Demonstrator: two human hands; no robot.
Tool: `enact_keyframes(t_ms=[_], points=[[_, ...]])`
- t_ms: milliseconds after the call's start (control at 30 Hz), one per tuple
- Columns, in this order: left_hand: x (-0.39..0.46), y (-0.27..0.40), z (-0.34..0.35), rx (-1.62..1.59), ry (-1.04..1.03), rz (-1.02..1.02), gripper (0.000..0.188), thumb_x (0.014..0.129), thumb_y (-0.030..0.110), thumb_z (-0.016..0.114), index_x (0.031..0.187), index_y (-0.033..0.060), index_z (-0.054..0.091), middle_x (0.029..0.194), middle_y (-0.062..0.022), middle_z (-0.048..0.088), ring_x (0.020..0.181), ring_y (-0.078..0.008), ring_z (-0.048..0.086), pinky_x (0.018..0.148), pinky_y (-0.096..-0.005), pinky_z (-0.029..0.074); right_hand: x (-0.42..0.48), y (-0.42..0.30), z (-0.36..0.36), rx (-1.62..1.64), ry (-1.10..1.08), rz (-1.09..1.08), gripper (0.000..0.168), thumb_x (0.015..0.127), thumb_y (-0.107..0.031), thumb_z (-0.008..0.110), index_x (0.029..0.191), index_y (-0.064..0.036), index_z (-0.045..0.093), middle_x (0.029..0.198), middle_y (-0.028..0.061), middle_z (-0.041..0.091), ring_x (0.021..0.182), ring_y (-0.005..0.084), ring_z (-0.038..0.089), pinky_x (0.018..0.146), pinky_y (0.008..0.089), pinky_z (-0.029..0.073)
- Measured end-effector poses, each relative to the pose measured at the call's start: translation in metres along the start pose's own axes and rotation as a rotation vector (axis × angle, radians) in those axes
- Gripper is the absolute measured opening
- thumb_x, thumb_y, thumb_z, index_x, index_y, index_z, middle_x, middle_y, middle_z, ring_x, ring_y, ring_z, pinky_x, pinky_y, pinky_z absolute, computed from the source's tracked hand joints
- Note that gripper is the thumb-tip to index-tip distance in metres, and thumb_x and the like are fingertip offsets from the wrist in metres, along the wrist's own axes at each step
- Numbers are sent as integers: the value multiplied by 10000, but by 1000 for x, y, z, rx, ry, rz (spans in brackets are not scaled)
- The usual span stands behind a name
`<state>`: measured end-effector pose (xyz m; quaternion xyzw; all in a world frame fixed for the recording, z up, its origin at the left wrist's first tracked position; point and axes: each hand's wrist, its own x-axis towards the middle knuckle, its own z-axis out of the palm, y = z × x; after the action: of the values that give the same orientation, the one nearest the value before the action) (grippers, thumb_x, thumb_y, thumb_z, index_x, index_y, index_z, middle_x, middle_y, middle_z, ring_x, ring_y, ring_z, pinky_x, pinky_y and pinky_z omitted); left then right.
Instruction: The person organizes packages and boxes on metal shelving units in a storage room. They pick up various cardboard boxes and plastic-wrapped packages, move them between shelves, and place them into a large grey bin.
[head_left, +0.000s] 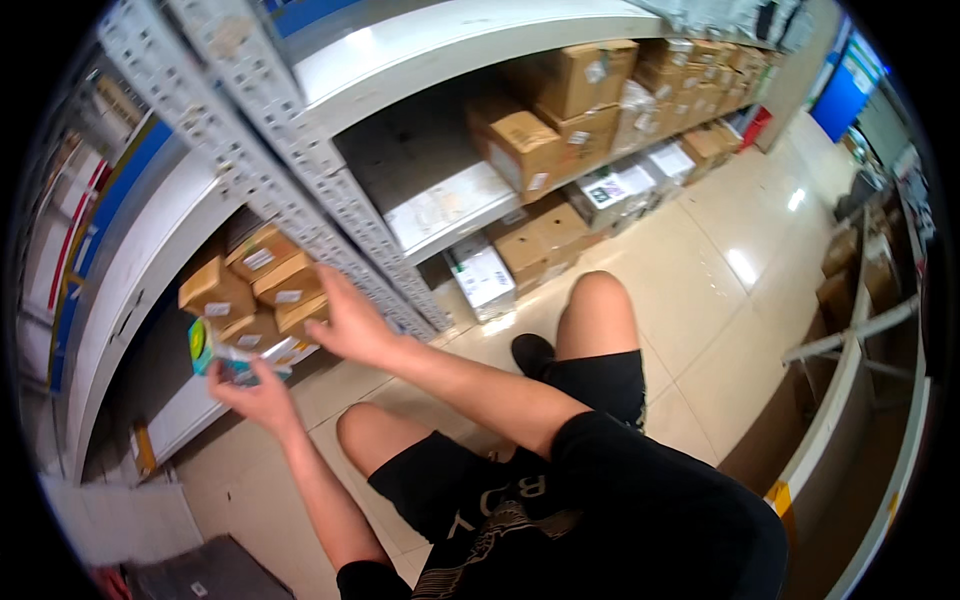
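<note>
My left hand (255, 394) is curled at the near edge of a teal and green carton (200, 346), with teal showing between its thumb and fingers. That carton lies at the front of a low shelf, next to several small brown cardboard boxes (259, 289) that bear white labels. My right hand (352, 319) is on the other side of these boxes, thumb and fingers apart, by the perforated metal upright (315, 217). Whether its fingertips press on the boxes is hard to see.
A grey shelf (450, 214) beyond the upright carries larger cardboard boxes (517, 146). Below it, a white-topped box (480, 277) and a brown carton (544, 236) stand near floor level. Metal racking (832, 420) runs along the right. A dark flat object (202, 570) lies at lower left.
</note>
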<state>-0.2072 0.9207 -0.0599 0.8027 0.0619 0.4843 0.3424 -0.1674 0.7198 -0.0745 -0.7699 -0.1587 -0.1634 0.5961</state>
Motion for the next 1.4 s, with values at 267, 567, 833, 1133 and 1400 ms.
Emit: enact_keyframes(t_ms=[267, 567, 833, 1133, 1400], points=[[123, -49, 22, -628, -337, -476, 833, 1057, 614, 538, 1604, 20, 330, 1582, -206, 444, 1474, -297, 455, 1232, -421, 343, 39, -42, 14, -102, -17, 24, 1082, 871, -381, 805, 1642, 45, 177, 1451, 302, 363, 1309, 493, 482, 1169, 486, 414], [120, -55, 2, -68, -336, -269, 734, 1060, 604, 547, 1405, -44, 551, 1392, -220, 610, 1297, -286, 572, 1130, -398, 412, 52, -4, 29, -81, -47, -187, 1066, 763, -330, 900, 1548, 100, 322, 1507, 324, 458, 1425, 455, 439, 1217, 480, 362], [47, 0, 0, 134, -11, 150, 590, 1010, 198, 660, 1451, -104, 409, 1395, -296, 500, 1355, -435, 468, 1164, -478, 367, 8, 18, 89, -248, 261, 103, 1069, 661, -244, 977, 1505, 4, 370, 1538, 260, 334, 1431, 481, 352, 1215, 575, 295], [7, 19, 22, -12, -498, 157, 414, 939, 120, 684, 1289, -70, 572, 1316, -275, 527, 1160, -438, 584, 1041, -490, 473, 11, 29, 119, -313, 472, 170, 935, 689, -328, 948, 1424, -21, 458, 1487, 234, 387, 1395, 456, 390, 1180, 563, 315], [13, 57, 26, 200, -368, 432, 711, 791, 269, 864, 1419, 77, 595, 1450, -278, 435, 1365, -492, 390, 1121, -578, 404, -34, 26, 91, -414, 487, 82, 840, 720, -341, 926, 1362, 3, 506, 1440, 268, 409, 1358, 476, 411, 1141, 593, 334]])
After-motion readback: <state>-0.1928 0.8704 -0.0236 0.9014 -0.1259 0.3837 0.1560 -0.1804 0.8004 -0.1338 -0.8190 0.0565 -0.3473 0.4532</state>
